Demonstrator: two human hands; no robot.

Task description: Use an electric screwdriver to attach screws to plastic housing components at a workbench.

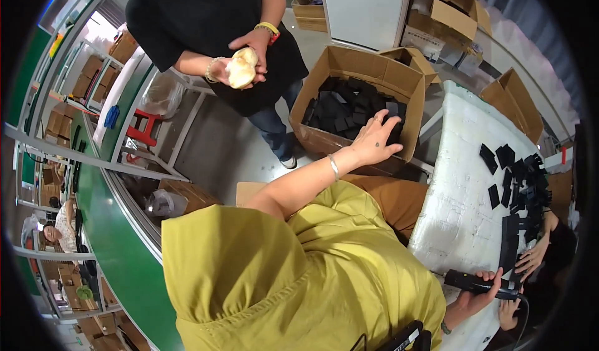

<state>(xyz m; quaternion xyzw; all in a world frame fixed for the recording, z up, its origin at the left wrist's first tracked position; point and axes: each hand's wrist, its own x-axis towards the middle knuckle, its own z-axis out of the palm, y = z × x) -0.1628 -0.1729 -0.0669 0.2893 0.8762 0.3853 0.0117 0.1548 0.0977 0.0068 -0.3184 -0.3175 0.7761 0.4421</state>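
My left hand [376,140] reaches out over the near wall of an open cardboard box [324,140] that holds several flat black pieces [349,105]. Its fingers are spread just above the pieces and hold nothing. A thin bracelet sits on that wrist. My right hand [477,296] is at the lower right, closed around a black hand-held tool [475,283] with a cable, at the edge of a white-covered table [458,201]. More black pieces [521,186] lie spread along the table's far side.
A person in black [218,33] stands left of the box, holding a pale round bun [241,68]. Another person's hands [530,259] work at the table's right side. A green conveyor [118,251] runs on the left. More cardboard boxes [452,8] stand behind.
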